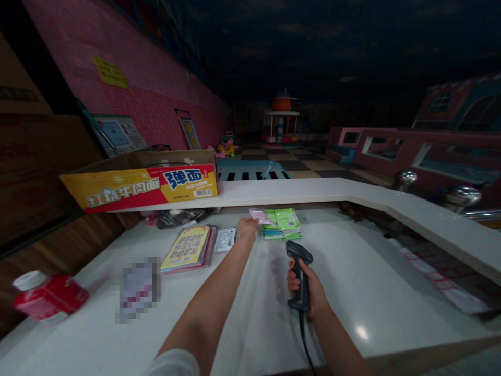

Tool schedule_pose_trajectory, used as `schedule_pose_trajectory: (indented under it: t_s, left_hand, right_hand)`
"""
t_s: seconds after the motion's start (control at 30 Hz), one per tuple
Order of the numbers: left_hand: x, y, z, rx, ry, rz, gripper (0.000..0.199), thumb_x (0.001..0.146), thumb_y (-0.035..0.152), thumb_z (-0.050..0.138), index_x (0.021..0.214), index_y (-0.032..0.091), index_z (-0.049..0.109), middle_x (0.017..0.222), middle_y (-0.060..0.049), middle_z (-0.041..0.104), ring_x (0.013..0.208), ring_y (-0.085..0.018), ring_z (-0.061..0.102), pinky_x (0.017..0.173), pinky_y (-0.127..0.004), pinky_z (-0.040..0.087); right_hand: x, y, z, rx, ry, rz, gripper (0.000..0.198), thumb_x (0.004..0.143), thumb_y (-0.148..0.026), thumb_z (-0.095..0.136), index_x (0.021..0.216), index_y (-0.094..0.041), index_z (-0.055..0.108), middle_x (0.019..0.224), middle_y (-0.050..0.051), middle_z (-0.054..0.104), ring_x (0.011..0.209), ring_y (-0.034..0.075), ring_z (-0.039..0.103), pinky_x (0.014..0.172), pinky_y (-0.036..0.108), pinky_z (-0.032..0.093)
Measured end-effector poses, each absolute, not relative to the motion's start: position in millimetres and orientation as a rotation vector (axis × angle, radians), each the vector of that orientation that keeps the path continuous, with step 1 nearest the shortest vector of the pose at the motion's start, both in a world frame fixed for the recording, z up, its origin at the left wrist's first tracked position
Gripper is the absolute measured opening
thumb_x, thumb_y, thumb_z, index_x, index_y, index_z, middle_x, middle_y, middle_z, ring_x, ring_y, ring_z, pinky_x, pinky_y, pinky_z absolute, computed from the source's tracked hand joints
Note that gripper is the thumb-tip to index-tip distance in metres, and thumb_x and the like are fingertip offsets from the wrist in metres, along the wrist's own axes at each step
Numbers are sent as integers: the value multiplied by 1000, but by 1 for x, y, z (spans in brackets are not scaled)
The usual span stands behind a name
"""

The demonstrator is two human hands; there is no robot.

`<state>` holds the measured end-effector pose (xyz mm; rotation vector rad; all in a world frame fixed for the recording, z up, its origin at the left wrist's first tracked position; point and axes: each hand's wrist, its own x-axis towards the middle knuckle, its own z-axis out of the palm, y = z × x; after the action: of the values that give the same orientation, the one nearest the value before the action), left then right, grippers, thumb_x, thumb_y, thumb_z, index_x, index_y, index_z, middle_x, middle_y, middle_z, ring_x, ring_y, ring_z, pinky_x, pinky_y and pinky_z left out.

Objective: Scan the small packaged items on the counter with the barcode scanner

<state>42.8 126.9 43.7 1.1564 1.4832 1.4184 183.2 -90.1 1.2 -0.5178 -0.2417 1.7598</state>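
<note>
My right hand (pixel 307 287) is wrapped round the grip of a black handheld barcode scanner (pixel 299 253), its cable hanging toward the counter's near edge. Stretched forward, my left hand (pixel 248 228) pinches a small pink packet (pixel 259 215) by its left end. That packet overlaps the left side of a pile of green packets (pixel 284 222) lying on the white counter. Left of my left hand lies a white printed packet (pixel 226 239). Beside it rests a stack of booklets or cards with a yellow cover (pixel 188 246).
A raised white ledge (pixel 282 192) runs behind the counter, bearing an open yellow and red noodle carton (pixel 156 183) at left. A red bottle with a white cap (pixel 50 295) lies near left. Papers with red boxes (pixel 434 271) are at right. A blurred patch (pixel 139 287) covers something.
</note>
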Motion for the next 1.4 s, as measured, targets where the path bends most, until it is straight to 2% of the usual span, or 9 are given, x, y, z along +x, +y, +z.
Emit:
schedule_pose_trajectory:
  t_s: [0.13,0.3,0.43,0.67,0.93,1.13,1.4]
  left_hand:
    - [20,94,39,1016,1408,1420,19,66,28,73,70,14,60,58,1,63,49,-10,57,57,-27,52]
    - [-24,36,7,1020,1093,1497,38,56,42,79,77,12,67,63,-1,66,52,-10,56,55,-26,50]
    - [-38,10,-8,1152,1075,1539,35,64,43,73,82,14,66,73,-4,71,58,-13,59,58,-27,50]
    - [-38,7,-4,1234,1089,1614,29,73,43,65,82,16,64,75,-3,69,63,-13,58,62,-26,48]
    - [-40,4,-4,1297,1144,1602,25,74,42,60,75,17,61,60,1,59,56,-13,53,59,-25,44]
    - [-39,6,-8,1308,1186,1611,22,75,39,58,76,17,62,60,2,58,57,-13,54,60,-24,44]
    - [-39,7,-9,1340,1237,1614,16,75,32,57,74,17,62,63,1,60,58,-13,56,61,-24,44]
  right_hand:
    - [184,-91,3,-505,-224,1768,34,69,-38,82,85,-16,62,57,-5,51,43,5,44,39,14,38]
    - [183,-95,7,-527,-253,1753,31,71,-38,81,85,-16,62,57,-5,52,43,5,44,39,14,38]
    - [182,-99,8,-579,-304,1728,32,71,-39,80,85,-16,63,56,-5,52,42,5,44,38,14,37]
    - [174,-110,16,-778,-432,1598,39,70,-44,79,89,-14,64,55,-2,56,40,7,46,36,16,38]
    - [138,-132,41,-1215,-767,1351,44,67,-55,77,82,-18,58,49,-3,58,34,10,48,32,20,38]
    - [118,-156,65,-1303,-957,1264,46,64,-59,74,73,-20,52,46,-4,56,33,11,48,31,21,38]
    - [118,-162,73,-1329,-922,1258,46,64,-59,74,73,-21,51,45,-5,55,33,11,47,31,21,37]
